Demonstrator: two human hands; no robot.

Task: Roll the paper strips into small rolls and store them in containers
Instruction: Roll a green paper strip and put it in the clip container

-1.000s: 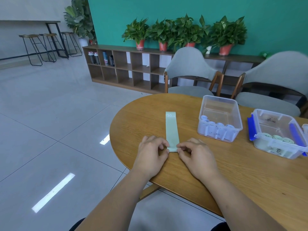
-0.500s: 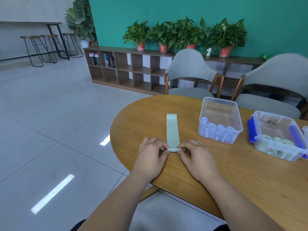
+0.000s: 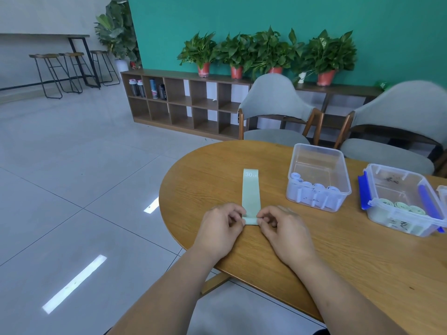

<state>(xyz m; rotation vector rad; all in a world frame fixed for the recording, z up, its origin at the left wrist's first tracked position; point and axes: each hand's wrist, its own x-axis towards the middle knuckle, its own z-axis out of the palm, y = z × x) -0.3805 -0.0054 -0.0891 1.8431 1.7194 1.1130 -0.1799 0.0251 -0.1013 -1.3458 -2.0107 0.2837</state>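
Note:
A pale green paper strip (image 3: 251,192) marked "30" lies flat on the wooden table (image 3: 314,252), running away from me. Its near end is curled into a small roll. My left hand (image 3: 221,232) pinches the roll's left end and my right hand (image 3: 283,232) pinches its right end, both resting on the table. A clear open container (image 3: 318,176) with several pale blue rolls stands to the right. Further right, a clear container with blue latches (image 3: 401,201) holds several green rolls.
Two grey chairs (image 3: 278,112) stand behind the table. A low wooden shelf (image 3: 183,102) with potted plants lines the green wall. The table's rounded left edge drops to tiled floor. The edge of another container (image 3: 443,192) shows at far right.
The roll at the strip's near end has grown slightly and the flat part is shorter. Both hands stay at the roll's ends, fingers turning it forward.

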